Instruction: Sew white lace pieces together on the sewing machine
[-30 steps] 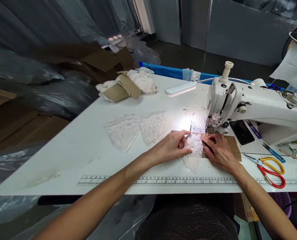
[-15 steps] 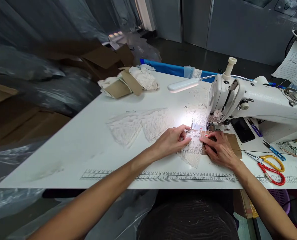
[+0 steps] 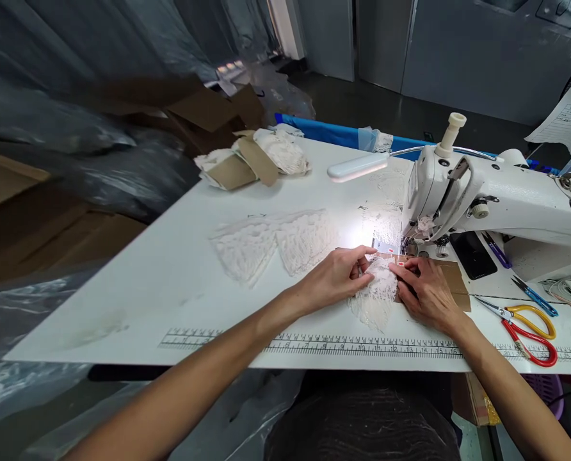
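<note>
A piece of white lace (image 3: 376,296) lies just in front of the needle area of a white sewing machine (image 3: 506,198). My left hand (image 3: 340,272) pinches the lace by its left edge, thumb and forefinger close together. On the opposite edge, my right hand (image 3: 424,288) grips the lace with its fingertips, its other fingers curled over brown card (image 3: 454,282). The lace passes toward the presser foot, which is partly hidden by the machine head. Further left, two lace pieces (image 3: 271,243) lie flat on the white table (image 3: 136,288).
Scissors with red and yellow handles (image 3: 528,326), blue thread snips (image 3: 535,296) and a black phone (image 3: 472,255) lie at the right. A lamp (image 3: 357,168) reaches over the table. Bundled lace with card (image 3: 257,160) sits at the back left. A ruler scale (image 3: 324,346) runs along the front edge.
The near part of the lace is now more rumpled between my hands, and my right forefinger reaches further onto it. The whole view has shifted slightly.
</note>
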A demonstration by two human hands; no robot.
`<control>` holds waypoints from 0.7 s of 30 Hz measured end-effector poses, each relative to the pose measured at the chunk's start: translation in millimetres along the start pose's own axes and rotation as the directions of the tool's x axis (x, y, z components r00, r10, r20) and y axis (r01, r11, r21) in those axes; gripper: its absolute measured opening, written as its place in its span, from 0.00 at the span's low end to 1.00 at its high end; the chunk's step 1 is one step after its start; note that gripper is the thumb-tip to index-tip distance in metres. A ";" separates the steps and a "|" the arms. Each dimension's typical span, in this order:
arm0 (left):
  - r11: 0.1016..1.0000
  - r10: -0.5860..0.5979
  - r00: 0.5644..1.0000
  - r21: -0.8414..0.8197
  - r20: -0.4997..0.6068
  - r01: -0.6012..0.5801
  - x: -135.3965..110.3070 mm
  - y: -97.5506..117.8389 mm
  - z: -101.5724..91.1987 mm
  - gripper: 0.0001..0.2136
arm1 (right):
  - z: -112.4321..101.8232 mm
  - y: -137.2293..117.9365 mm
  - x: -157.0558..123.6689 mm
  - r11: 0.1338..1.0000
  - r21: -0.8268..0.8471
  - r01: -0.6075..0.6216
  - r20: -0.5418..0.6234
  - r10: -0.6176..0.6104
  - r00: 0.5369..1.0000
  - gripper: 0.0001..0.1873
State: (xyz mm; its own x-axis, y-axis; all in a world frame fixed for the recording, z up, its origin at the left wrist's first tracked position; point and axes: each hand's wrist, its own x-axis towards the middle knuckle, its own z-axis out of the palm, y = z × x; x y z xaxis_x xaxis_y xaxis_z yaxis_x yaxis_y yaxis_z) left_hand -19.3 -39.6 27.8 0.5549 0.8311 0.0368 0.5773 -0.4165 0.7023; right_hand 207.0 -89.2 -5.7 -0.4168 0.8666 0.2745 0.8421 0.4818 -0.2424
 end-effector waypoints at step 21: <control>0.978 -0.158 0.985 -0.125 0.064 0.165 3.0 -4.8 -3.4 0.21 | 0.5 1.3 0.0 0.999 0.024 -0.033 0.013 0.032 0.999 0.21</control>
State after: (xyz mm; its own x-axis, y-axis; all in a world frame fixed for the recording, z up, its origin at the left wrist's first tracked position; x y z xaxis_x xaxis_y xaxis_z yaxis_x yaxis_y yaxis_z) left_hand -22.5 -33.8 26.9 0.4940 0.8610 -0.1208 0.5817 -0.2240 0.7820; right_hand 208.0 -88.5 -6.5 -0.3939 0.8833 0.2543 0.8467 0.4564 -0.2736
